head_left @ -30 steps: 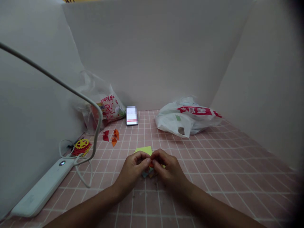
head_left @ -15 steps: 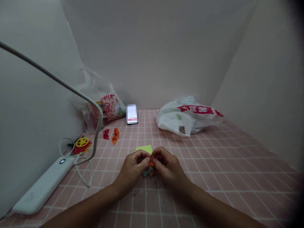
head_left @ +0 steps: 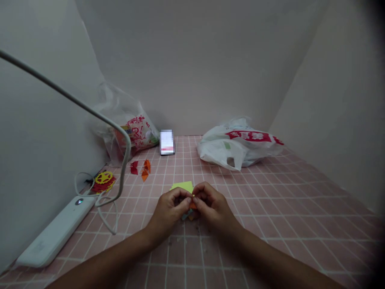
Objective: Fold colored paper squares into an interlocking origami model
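Between my two hands, near the middle of the tiled surface, is a small piece of orange paper (head_left: 193, 205). My left hand (head_left: 170, 208) pinches its left side between thumb and fingers. My right hand (head_left: 215, 206) pinches the right side, its fingertips close to the left ones. The fingers cover much of the paper, so its shape is unclear. Just behind the hands lies a yellow-green sheet (head_left: 184, 186). Light blue paper (head_left: 187, 214) shows beneath them. Farther back on the left are folded orange pieces (head_left: 144, 175) and a folded red piece (head_left: 134, 167).
A white plastic bag (head_left: 216, 150) sits at the back right, another bag (head_left: 140, 134) at the back left. A phone (head_left: 167, 142) stands between them. Yellow and red cutouts (head_left: 104, 178) and a white power strip (head_left: 54, 233) lie left. A cable (head_left: 75, 99) crosses the upper left.
The hands stay pinched on the orange paper, with the fingertips now slightly closer together and less of the paper showing. The whole view has shifted slightly.
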Demonstrator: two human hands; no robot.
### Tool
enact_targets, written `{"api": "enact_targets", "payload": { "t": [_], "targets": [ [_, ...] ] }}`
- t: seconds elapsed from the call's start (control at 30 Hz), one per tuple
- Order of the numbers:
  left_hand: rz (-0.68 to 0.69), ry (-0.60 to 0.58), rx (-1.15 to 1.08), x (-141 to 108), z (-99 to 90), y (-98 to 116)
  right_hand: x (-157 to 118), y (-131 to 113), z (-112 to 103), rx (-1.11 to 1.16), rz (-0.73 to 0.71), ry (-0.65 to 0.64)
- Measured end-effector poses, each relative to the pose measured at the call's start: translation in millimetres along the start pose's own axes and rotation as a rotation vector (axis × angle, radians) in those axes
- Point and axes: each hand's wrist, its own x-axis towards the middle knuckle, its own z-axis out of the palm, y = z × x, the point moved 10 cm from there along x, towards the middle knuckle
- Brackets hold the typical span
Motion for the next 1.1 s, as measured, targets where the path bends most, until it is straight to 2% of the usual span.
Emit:
{"api": "enact_targets", "payload": {
  "t": [0.17, 0.4, 0.47, 0.57, 0.67, 0.83, 0.97, 1.1],
  "targets": [
    [0.008, -0.011, -0.002, 0.0, 0.8, -3.1, 1.0, -6.6, -2.0, -0.122, -0.036, 0.021],
    [-0.051, 0.026, -0.068, -1.3, 0.0, -6.1, -5.9, -31.9, -2.1, -0.369, -0.236, 0.075],
    [-0.045, 0.028, -0.035, -2.8, -0.8, -3.9, -6.2, -29.8, -2.2, -0.322, -0.223, 0.070],
    [0.007, 0.057, -0.018, -4.8, -5.0, 1.8, -3.8, -16.2, -2.2, -0.088, -0.106, 0.037],
    [0.036, 0.078, -0.004, -5.1, -7.7, 3.2, -2.6, -6.6, -1.6, 0.011, -0.019, 0.024],
    [0.069, 0.096, 0.043, -3.9, -9.4, 5.1, -2.6, -2.3, 2.3, -0.017, 0.029, -0.012],
    [0.093, 0.089, 0.099, -4.0, -8.8, 7.6, -2.7, -8.2, 4.5, -0.065, -0.017, -0.042],
    [0.092, 0.064, 0.109, -3.6, -7.0, 5.3, -3.1, -17.7, 2.6, -0.245, -0.094, -0.025]
  ]
}}
